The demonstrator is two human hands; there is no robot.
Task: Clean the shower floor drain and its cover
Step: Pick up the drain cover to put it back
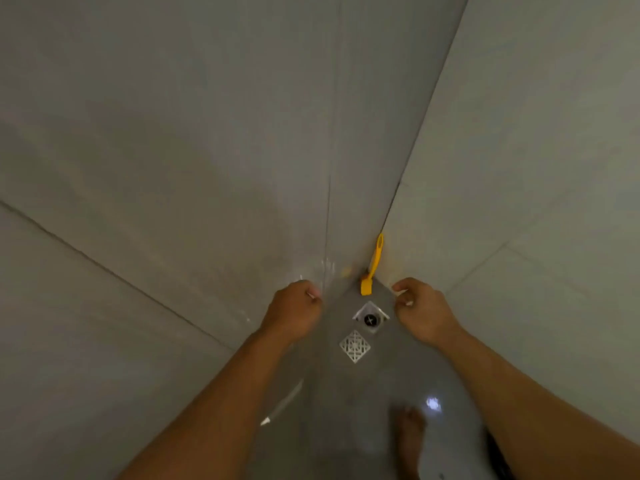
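Observation:
The open floor drain (pixel 370 317) sits in the corner of the wet grey shower floor, a dark round hole in a square metal frame. Its white square lattice cover (pixel 355 346) lies flat on the floor just in front of the drain. A yellow brush (pixel 372 268) leans upright in the wall corner behind the drain. My left hand (pixel 294 313) hangs left of the drain with fingers curled, holding nothing. My right hand (pixel 420 311) hangs right of the drain, fingers loosely curled, also holding nothing.
Grey tiled walls (pixel 173 168) close in on the left and right and meet at the corner. My bare foot (pixel 410 438) stands on the wet floor near the bottom. A light glare (pixel 433 403) reflects off the floor.

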